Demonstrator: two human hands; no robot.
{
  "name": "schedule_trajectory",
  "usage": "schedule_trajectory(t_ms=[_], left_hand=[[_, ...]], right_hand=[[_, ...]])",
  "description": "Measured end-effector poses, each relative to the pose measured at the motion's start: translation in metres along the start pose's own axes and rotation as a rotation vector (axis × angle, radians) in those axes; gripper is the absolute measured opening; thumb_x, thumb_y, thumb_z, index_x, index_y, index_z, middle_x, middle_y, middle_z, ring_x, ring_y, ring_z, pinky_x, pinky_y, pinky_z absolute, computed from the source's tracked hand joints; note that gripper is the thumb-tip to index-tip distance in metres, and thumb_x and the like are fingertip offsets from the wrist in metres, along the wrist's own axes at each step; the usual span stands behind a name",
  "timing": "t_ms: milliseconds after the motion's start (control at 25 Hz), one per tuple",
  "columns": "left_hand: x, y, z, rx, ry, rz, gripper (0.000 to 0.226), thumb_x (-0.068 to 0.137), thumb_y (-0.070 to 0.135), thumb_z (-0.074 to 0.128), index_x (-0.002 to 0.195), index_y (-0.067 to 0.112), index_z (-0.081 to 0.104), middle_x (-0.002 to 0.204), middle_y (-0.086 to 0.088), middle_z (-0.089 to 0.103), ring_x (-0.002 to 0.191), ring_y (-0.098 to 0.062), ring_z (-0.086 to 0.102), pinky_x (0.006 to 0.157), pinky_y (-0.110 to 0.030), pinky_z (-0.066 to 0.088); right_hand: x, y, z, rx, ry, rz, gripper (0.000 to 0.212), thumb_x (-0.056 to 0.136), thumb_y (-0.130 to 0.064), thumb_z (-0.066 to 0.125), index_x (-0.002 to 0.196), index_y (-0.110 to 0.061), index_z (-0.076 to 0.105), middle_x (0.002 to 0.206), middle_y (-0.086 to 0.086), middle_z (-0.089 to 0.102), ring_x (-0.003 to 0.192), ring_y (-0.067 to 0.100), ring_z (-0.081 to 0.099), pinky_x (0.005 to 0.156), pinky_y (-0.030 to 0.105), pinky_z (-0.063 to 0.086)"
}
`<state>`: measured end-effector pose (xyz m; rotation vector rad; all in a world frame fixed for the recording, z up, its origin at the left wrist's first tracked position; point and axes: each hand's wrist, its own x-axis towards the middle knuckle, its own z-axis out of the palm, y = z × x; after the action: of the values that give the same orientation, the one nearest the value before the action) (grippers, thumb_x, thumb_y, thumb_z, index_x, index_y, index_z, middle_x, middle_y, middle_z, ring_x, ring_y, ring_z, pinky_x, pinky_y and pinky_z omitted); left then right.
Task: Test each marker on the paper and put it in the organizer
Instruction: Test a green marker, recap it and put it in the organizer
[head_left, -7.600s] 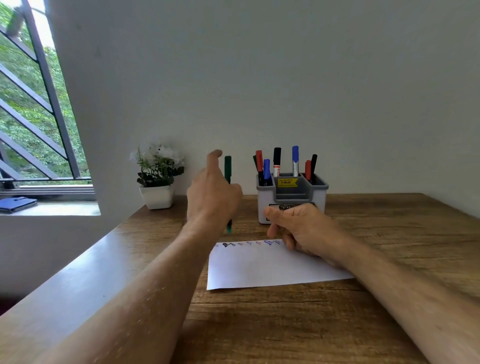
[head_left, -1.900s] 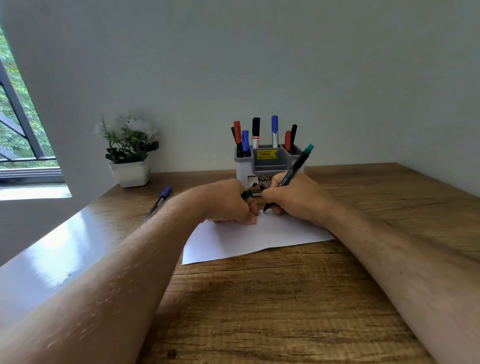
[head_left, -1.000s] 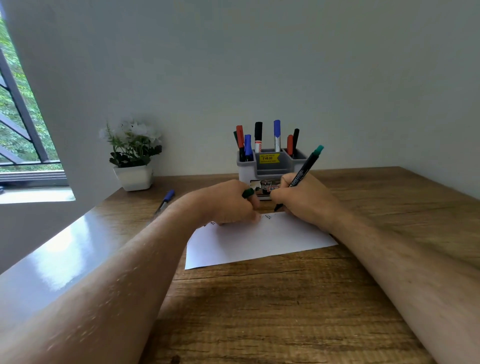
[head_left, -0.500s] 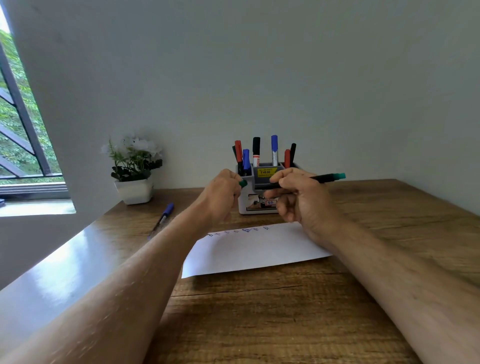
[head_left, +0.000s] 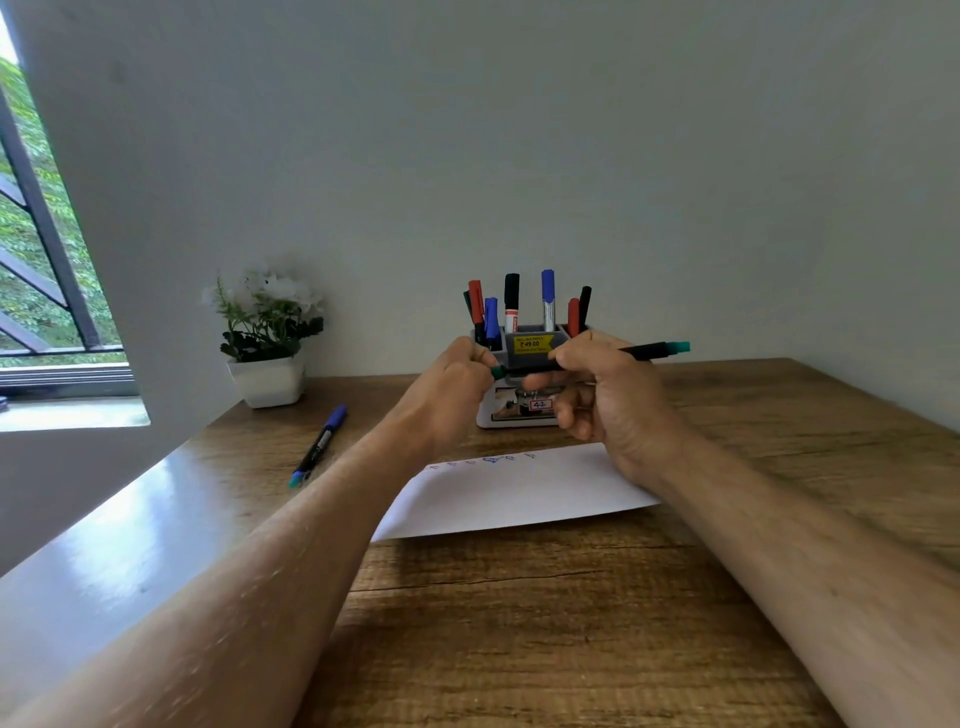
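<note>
Right hand (head_left: 610, 395) gripped green marker (head_left: 647, 352), level, above paper (head_left: 519, 493); left hand (head_left: 447, 389) pinched cap (head_left: 498, 371), organizer (head_left: 535, 358) at 12 o'clock.

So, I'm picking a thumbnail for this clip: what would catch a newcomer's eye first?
Two hands meet mid-frame: the left hand brings a green cap to the green marker held level in the right hand. Behind them stands the grey organizer bristling with markers; a blue marker lies left on the wooden table.

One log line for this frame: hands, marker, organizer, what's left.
left hand: holds green cap | right hand: holds green marker | organizer: seven markers | blue marker: on table
</note>
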<state>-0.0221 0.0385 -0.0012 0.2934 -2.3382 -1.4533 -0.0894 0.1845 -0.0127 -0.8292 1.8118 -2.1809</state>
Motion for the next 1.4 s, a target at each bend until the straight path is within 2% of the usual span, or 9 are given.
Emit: schedule_trajectory(t_ms=[400, 680, 800, 880, 1000, 1120, 1200, 1320, 1400], left_hand=[[-0.003, 0.0, -0.002, 0.024, -0.005, 0.055, 0.021, 0.092, 0.003, 0.038, 0.091, 0.021, 0.049, 0.074, 0.002, 0.043, 0.062, -0.011, 0.037, 0.052, -0.028, 0.029], [-0.011, 0.009, 0.002, 0.011, -0.082, 0.1, 0.021, 0.098, 0.006, 0.041, 0.089, 0.018, 0.057, 0.066, 0.007, 0.047, 0.057, -0.007, 0.039, 0.053, -0.025, 0.031], [-0.011, 0.008, 0.001, 0.019, -0.075, 0.115, 0.021, 0.099, 0.007, 0.044, 0.09, 0.019, 0.059, 0.073, 0.004, 0.053, 0.056, -0.006, 0.041, 0.054, -0.023, 0.033], [-0.01, 0.007, 0.001, -0.003, -0.056, 0.12, 0.019, 0.099, 0.008, 0.043, 0.098, 0.019, 0.058, 0.082, 0.001, 0.056, 0.059, -0.007, 0.043, 0.055, -0.022, 0.035], [-0.009, 0.004, 0.004, -0.241, 0.043, 0.063, 0.016, 0.101, 0.008, 0.04, 0.109, 0.015, 0.051, 0.081, -0.003, 0.051, 0.06, -0.009, 0.042, 0.054, -0.023, 0.038], [-0.007, 0.004, 0.001, -0.539, 0.129, 0.003, 0.006, 0.097, 0.007, 0.052, 0.102, 0.01, 0.052, 0.076, -0.008, 0.06, 0.057, -0.012, 0.049, 0.052, -0.026, 0.047], [-0.006, 0.002, 0.0, -0.651, 0.139, -0.029, 0.012, 0.094, 0.01, 0.059, 0.104, 0.005, 0.056, 0.077, -0.011, 0.067, 0.056, -0.013, 0.058, 0.052, -0.025, 0.054], [-0.006, -0.002, 0.002, -0.813, 0.165, -0.092, 0.028, 0.092, 0.012, 0.063, 0.117, 0.002, 0.058, 0.092, -0.017, 0.072, 0.064, -0.016, 0.068, 0.056, -0.024, 0.059], [-0.005, -0.003, 0.003, -0.9, 0.22, -0.115, 0.03, 0.092, 0.011, 0.062, 0.12, 0.004, 0.057, 0.102, -0.019, 0.072, 0.069, -0.017, 0.071, 0.06, -0.024, 0.06]], right_hand=[[0.0, 0.0, 0.0, -0.021, -0.001, 0.018, 0.01, 0.096, -0.018, 0.051, 0.097, -0.012, 0.059, 0.082, 0.01, 0.076, 0.043, 0.014, 0.052, 0.042, 0.021, 0.036], [-0.004, -0.001, 0.001, 0.027, -0.022, 0.029, 0.011, 0.096, -0.018, 0.051, 0.092, -0.018, 0.062, 0.084, 0.011, 0.077, 0.056, 0.019, 0.065, 0.044, 0.022, 0.041], [-0.003, 0.0, 0.001, 0.005, -0.013, 0.031, 0.009, 0.094, -0.019, 0.059, 0.094, -0.016, 0.067, 0.083, 0.01, 0.076, 0.056, 0.018, 0.064, 0.043, 0.023, 0.042], [-0.002, 0.0, 0.001, -0.015, -0.013, 0.024, 0.01, 0.091, -0.016, 0.065, 0.098, -0.014, 0.072, 0.079, 0.007, 0.073, 0.053, 0.015, 0.061, 0.041, 0.023, 0.042], [-0.003, 0.0, 0.003, 0.062, -0.029, 0.043, 0.017, 0.089, -0.011, 0.065, 0.103, -0.012, 0.074, 0.08, 0.008, 0.072, 0.054, 0.015, 0.06, 0.042, 0.024, 0.043], [-0.005, -0.002, 0.003, 0.173, -0.045, 0.06, 0.024, 0.096, -0.016, 0.05, 0.106, -0.012, 0.071, 0.091, 0.014, 0.075, 0.061, 0.018, 0.064, 0.046, 0.025, 0.046], [-0.005, -0.003, 0.004, 0.183, -0.012, 0.052, 0.023, 0.097, -0.016, 0.046, 0.104, -0.014, 0.069, 0.088, 0.013, 0.075, 0.061, 0.017, 0.065, 0.046, 0.025, 0.045], [-0.005, -0.004, 0.007, 0.165, 0.075, 0.039, 0.008, 0.096, -0.017, 0.056, 0.098, -0.015, 0.064, 0.082, 0.01, 0.075, 0.058, 0.018, 0.067, 0.042, 0.023, 0.045], [-0.006, -0.002, 0.007, 0.14, 0.107, 0.041, 0.009, 0.092, -0.019, 0.065, 0.099, -0.014, 0.067, 0.086, 0.011, 0.077, 0.061, 0.018, 0.069, 0.041, 0.023, 0.046]])
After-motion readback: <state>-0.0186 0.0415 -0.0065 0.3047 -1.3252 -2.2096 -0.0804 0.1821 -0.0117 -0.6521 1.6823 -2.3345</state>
